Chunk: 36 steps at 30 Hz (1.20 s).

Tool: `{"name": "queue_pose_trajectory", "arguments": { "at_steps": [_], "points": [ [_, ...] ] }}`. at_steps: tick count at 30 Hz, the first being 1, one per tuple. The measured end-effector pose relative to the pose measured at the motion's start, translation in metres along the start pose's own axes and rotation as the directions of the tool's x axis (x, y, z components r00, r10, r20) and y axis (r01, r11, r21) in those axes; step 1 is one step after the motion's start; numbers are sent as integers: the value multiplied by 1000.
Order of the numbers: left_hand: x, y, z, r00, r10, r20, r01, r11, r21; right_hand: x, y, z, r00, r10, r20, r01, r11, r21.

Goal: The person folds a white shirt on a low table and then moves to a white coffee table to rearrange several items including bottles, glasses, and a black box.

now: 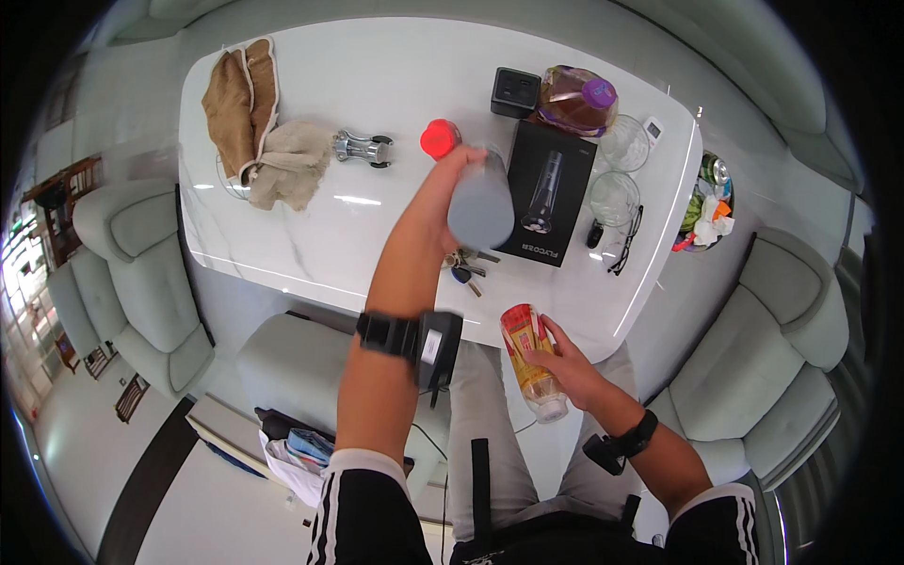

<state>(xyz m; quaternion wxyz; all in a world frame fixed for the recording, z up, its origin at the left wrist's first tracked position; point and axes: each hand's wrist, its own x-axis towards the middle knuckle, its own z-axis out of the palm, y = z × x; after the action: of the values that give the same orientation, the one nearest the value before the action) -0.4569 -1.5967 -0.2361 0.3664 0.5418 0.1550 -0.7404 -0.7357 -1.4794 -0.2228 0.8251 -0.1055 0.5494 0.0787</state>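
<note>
Over the table's middle, my left hand grips a grey cylindrical container, its broad round end facing me. Its other end is blurred and partly covered by my fingers. A red cap or lid shows just beyond that hand. Near the table's front edge, my right hand is wrapped around a clear plastic bottle with a red and yellow label. This bottle tilts, and its white cap points toward me. A bunch of keys lies on the table below the grey container.
On the white table are a black Flyco box, a purple-capped jug, a black cube, glass bowls, eyeglasses, a chrome gadget and brown cloths. A filled bin stands at the right.
</note>
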Motion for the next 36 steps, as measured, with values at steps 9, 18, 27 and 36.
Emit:
{"name": "queue_pose_trajectory", "arguments": {
  "at_steps": [9,18,27,36],
  "points": [
    [76,20,19,992,-84,89,99,980,-171,-10,-38,16,998,42,43,-51,972,231],
    [-24,-5,41,976,164,-146,-138,976,170,-17,-109,65,981,-164,107,122,939,321],
    [-93,-88,2,658,725,206,-625,372,686,46,-145,87,924,-252,287,74,855,514],
    [-12,-45,-7,662,747,61,-584,464,666,48,-136,63,981,-193,24,182,954,236]
  ]
}}
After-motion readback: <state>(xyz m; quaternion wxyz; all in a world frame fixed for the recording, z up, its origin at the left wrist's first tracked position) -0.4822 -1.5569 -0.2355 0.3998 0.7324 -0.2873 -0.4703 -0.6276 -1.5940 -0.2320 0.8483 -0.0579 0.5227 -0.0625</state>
